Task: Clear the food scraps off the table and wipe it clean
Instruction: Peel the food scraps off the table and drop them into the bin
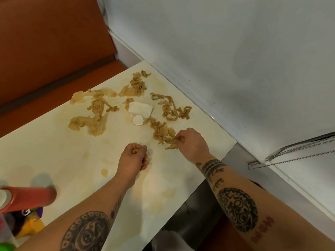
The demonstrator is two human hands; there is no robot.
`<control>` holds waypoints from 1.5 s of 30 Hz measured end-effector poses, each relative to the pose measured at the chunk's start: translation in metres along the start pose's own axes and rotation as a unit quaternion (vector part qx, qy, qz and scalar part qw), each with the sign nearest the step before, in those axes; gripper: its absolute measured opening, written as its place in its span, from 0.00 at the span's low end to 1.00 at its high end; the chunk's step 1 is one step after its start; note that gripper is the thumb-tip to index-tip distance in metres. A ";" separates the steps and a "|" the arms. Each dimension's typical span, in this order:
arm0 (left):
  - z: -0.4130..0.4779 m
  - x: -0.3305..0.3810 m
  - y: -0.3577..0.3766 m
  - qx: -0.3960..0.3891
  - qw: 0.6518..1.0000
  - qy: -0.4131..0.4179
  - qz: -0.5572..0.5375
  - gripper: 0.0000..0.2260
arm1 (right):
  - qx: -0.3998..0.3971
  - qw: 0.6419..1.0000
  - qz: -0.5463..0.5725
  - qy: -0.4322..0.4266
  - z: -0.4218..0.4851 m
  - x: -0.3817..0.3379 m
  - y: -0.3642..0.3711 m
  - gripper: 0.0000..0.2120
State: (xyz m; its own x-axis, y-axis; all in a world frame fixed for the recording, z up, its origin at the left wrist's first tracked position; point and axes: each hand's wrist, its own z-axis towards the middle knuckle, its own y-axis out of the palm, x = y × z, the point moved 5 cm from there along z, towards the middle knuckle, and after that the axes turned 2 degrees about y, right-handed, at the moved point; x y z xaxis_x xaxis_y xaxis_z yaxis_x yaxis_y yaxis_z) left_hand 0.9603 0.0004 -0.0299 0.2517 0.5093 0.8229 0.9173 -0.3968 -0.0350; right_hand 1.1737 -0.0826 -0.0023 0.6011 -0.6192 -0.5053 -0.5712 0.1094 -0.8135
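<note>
On the pale table, your right hand pinches the near end of a noodle-like scrap strand; your left hand is clenched on a small scrap bit. Early stage, I'd judge: most scraps still spread across the far half, plus white pieces. Greasy stains remain, wiping not begun. No cloth visible.

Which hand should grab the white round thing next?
Probably the right hand: it is nearer the white round piece, though its fingers pinch a scrap strand. The left hand is closed on a scrap, farther back.
</note>
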 end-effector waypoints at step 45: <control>0.019 0.053 -0.002 -0.004 0.971 0.125 0.205 0.26 | 0.002 0.767 0.575 0.282 -0.029 0.019 0.009 0.07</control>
State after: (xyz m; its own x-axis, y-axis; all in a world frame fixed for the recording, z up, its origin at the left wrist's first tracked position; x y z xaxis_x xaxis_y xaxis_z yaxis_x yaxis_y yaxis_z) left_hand 0.9780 0.0425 0.0032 0.5120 0.1061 0.8524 0.7529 -0.5331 -0.3859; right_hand 1.1636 -0.1160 -0.0109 -0.6392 -0.3488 -0.6854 -0.5396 0.8384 0.0766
